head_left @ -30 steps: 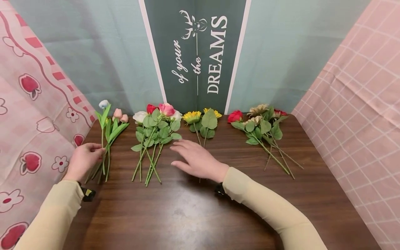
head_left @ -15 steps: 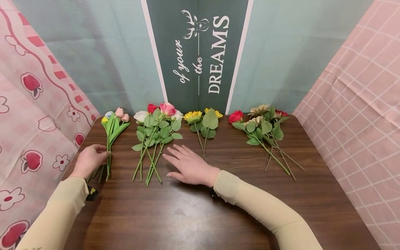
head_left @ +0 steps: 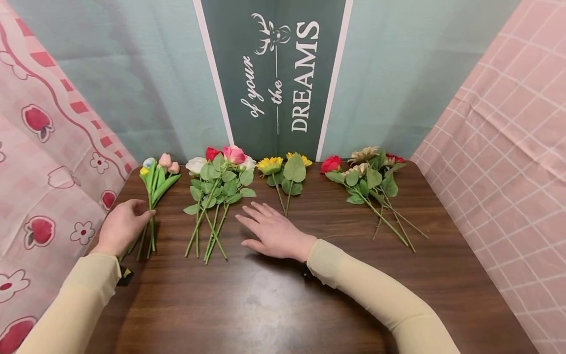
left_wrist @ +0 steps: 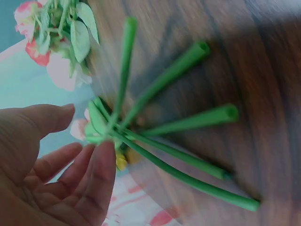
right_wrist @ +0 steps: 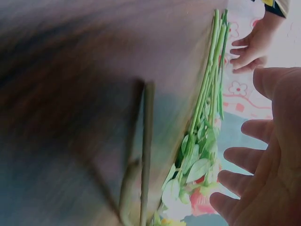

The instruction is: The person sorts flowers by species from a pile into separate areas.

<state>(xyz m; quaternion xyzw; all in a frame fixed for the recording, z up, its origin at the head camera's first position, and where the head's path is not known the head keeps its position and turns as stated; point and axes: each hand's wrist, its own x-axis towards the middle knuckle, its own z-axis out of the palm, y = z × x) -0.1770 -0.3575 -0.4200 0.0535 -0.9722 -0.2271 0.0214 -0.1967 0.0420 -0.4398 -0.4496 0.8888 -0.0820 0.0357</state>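
Observation:
A small bunch of tulips [head_left: 155,182] lies at the left end of the brown table [head_left: 274,305], its green stems [left_wrist: 178,75] fanned out. My left hand [head_left: 124,226] lies beside the stems. Its fingertips [left_wrist: 101,155] touch them where they meet, and the thumb is held apart. My right hand [head_left: 271,231] lies flat on the wood with spread fingers. It sits between the rose bunch [head_left: 218,182] and the two sunflowers [head_left: 287,172], close to the sunflower stems [right_wrist: 146,141], and holds nothing.
A mixed bunch of red and beige flowers [head_left: 371,182] lies at the right back of the table. Pink patterned cloths hang on both sides, and a green banner [head_left: 276,73] hangs behind. Bare wood stretches across the near half of the table.
The tulip bunch, lifted at its heads a second ago, now lies flat on the table under my left fingertips. My right hand has drawn slightly nearer and left, still flat.

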